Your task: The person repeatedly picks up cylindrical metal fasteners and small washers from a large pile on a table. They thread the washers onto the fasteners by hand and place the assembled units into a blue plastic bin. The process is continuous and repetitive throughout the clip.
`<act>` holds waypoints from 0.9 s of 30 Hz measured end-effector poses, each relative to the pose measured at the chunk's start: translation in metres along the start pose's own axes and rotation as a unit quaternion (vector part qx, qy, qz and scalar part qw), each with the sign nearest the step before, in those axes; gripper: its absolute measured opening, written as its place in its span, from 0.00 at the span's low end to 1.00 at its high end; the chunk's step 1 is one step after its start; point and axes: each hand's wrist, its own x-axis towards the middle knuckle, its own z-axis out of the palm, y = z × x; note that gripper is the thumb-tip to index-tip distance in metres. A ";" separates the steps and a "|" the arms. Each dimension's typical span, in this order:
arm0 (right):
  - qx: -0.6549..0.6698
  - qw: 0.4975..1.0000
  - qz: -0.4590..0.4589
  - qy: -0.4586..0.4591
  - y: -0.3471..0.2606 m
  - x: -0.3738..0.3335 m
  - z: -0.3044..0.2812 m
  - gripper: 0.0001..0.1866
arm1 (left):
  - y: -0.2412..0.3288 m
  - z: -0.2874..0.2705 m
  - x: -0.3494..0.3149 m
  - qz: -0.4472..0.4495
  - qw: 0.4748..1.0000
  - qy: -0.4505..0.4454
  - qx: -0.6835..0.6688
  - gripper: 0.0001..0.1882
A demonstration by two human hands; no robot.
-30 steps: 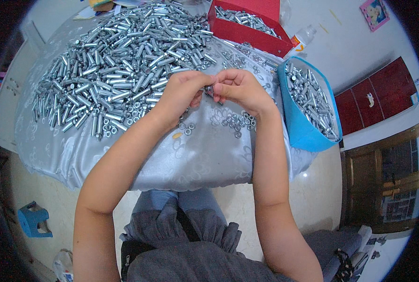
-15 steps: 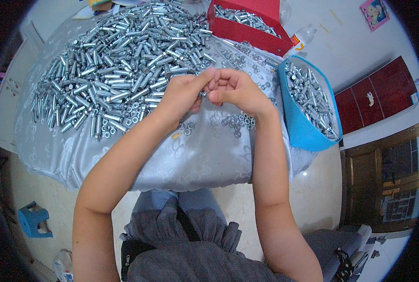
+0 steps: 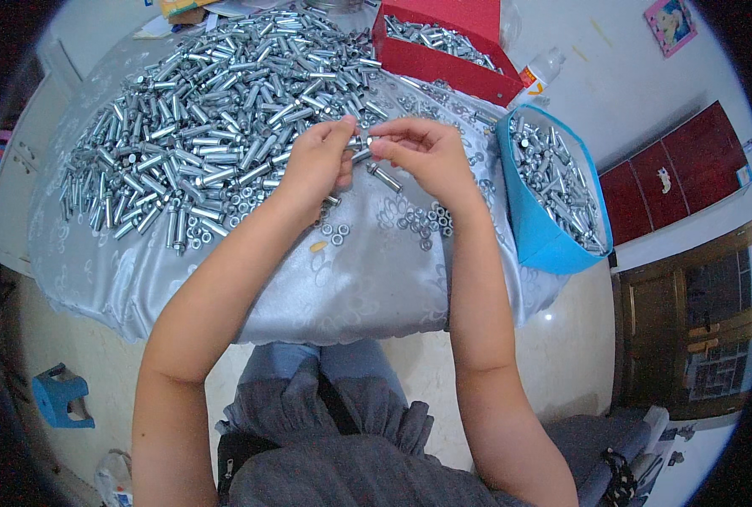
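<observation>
Over the near right edge of a big heap of silvery sleeve anchor bolts (image 3: pixel 215 127), my two hands meet almost tip to tip. My left hand (image 3: pixel 315 165) is closed around an anchor bolt (image 3: pixel 360 144), whose end shows between the hands. Thumb and forefinger of my right hand (image 3: pixel 426 156) pinch at that end; a small part in them is too little to name. Just below lies a loose anchor bolt (image 3: pixel 385 178) on the cloth. Several nuts (image 3: pixel 335 230) lie near my left wrist, and another cluster of nuts (image 3: pixel 425 221) sits by my right wrist.
A blue bin (image 3: pixel 551 241) full of anchor bolts stands at the table's right edge. Behind it are a red box (image 3: pixel 443 66) with more bolts and a plastic bottle (image 3: pixel 545 68). A shiny silver tablecloth (image 3: pixel 350 296) covers the table. A blue stool (image 3: pixel 62 395) stands on the floor at left.
My hands have drawn slightly apart and my left hand has shifted a little left. A loose anchor bolt now shows on the cloth below them.
</observation>
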 end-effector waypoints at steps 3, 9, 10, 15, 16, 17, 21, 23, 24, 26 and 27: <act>-0.023 0.999 -0.031 -0.010 0.007 0.000 0.002 0.12 | 0.001 -0.005 0.004 0.004 1.000 -0.010 -0.027 0.14; -0.202 0.970 -0.134 0.014 0.007 0.000 0.003 0.08 | 0.004 0.000 -0.002 -0.016 1.000 0.007 -0.014 0.13; -0.236 0.964 -0.124 0.005 0.008 -0.001 -0.001 0.07 | 0.005 0.000 -0.003 -0.016 1.000 0.006 -0.011 0.13; -0.211 0.975 -0.073 0.018 0.010 -0.002 -0.003 0.10 | 0.011 0.007 -0.011 -0.004 1.000 0.013 0.024 0.13; -0.194 0.977 -0.077 0.033 0.005 -0.004 0.000 0.11 | 0.012 0.008 -0.012 -0.002 0.999 0.019 0.030 0.13; -0.177 0.980 -0.080 0.047 0.002 -0.005 0.002 0.11 | 0.011 0.007 -0.011 0.000 0.999 0.016 0.030 0.14; -0.143 0.982 -0.119 0.039 0.001 -0.004 0.004 0.13 | 0.009 0.001 -0.008 0.001 1.000 0.000 0.014 0.14; -0.143 0.981 -0.125 0.032 0.000 -0.004 0.005 0.12 | 0.009 -0.001 -0.008 0.002 1.000 -0.010 0.005 0.14; -0.164 0.977 -0.136 0.028 0.000 -0.004 0.005 0.12 | 0.010 -0.001 -0.008 0.003 1.000 -0.014 0.004 0.14; -0.205 0.966 -0.159 0.021 0.001 -0.004 0.005 0.10 | 0.009 0.000 -0.009 0.000 1.000 -0.007 0.020 0.14; -0.218 0.965 -0.147 0.008 0.004 -0.004 0.000 0.10 | 0.008 0.003 -0.009 -0.003 0.999 0.004 0.038 0.14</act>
